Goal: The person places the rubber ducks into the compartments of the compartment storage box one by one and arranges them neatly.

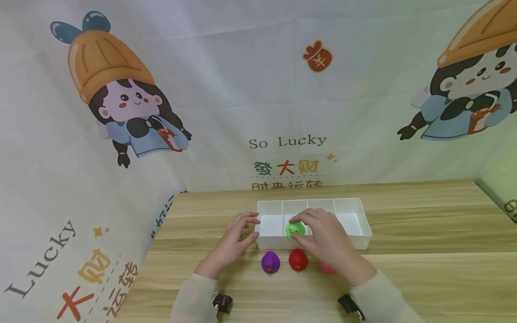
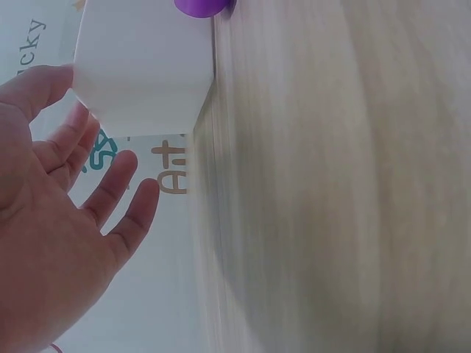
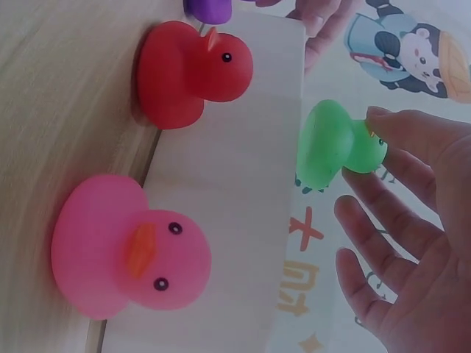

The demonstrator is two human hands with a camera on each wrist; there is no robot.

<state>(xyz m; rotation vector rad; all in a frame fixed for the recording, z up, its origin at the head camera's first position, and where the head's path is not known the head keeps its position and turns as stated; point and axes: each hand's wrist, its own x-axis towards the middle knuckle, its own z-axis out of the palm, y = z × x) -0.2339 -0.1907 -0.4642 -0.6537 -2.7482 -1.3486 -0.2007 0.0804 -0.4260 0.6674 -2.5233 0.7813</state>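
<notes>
My right hand (image 1: pixel 329 237) pinches a green rubber duck (image 3: pixel 327 147) by its head, between thumb and fingertips. The duck is over the second compartment from the left of a white divided tray (image 1: pixel 274 243), above the front wall in the right wrist view. My left hand (image 1: pixel 230 244) is at the tray's left end, its fingers spread and loosely bent, thumb and fingertips right at the corner. A purple rubber duck (image 1: pixel 270 263), a red one (image 1: pixel 298 260) and a pink one (image 3: pixel 165 254) sit in front of the tray. In the head view my right hand partly hides the pink duck.
The tray stands on a wood-grain table (image 1: pixel 424 278), near its back edge. Behind it hangs a printed white cloth (image 1: pixel 226 89). Wrist straps with black buckles (image 1: pixel 223 303) show at both sleeves.
</notes>
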